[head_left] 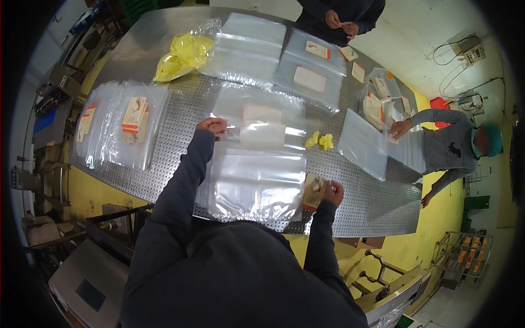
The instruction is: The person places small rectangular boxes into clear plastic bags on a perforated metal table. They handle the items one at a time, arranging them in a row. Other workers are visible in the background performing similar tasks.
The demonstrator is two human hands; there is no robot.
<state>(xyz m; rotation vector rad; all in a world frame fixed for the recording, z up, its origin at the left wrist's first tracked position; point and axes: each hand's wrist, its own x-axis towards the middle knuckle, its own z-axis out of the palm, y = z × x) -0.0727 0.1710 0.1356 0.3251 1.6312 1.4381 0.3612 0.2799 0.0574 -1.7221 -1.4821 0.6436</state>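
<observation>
My left hand (pixel 213 127) is closed at the left edge of a clear plastic bag (pixel 257 101), pinching it between the fingertips. Under that bag's film a pale card (pixel 262 124) shows. Nearer my body lies a stack of clear flat bags (pixel 257 186), wrinkled and shiny. To the right of this stack sit printed cards (pixel 314 188) in cream and orange. My right hand (pixel 333 192) is at their right edge with the fingers pinched on a card. How many cards it grips is hidden.
Filled bags with cards (pixel 134 117) lie at left on the perforated metal table (pixel 180 109). Crumpled yellow plastic (pixel 186 54) lies behind, and small yellow scraps (pixel 320 140) at centre right. Clear boxes (pixel 377 104) hold cards. One person (pixel 454 139) works at right, another (pixel 342 19) across.
</observation>
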